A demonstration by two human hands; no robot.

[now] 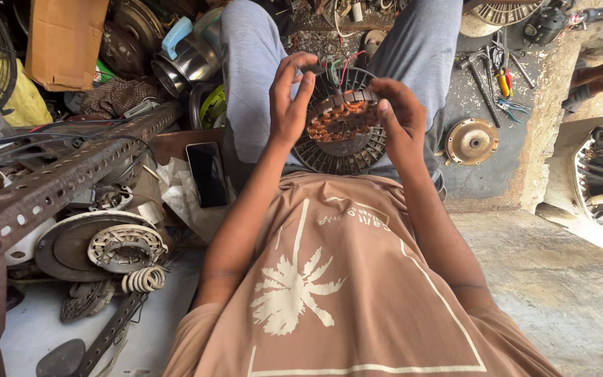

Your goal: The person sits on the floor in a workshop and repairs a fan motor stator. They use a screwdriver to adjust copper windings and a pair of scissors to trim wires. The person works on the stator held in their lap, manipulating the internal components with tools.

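Observation:
A round motor stator (343, 115) with copper-coloured windings is held up over my lap between both hands. My left hand (289, 98) grips its left edge, fingers raised along the rim. My right hand (399, 115) holds the right edge, with the thumb pressing on the laminated ring. Thin red and green wires (344, 68) rise from the top of the stator. Under it a dark slotted fan housing (340, 153) rests on my legs.
A black phone (208, 173) lies at my left knee. A rusty perforated angle iron (57, 185) and another stator on a disc (125, 246) are on the left. Hammers and pliers (495, 77) and a brass-coloured disc (472, 141) lie on the right.

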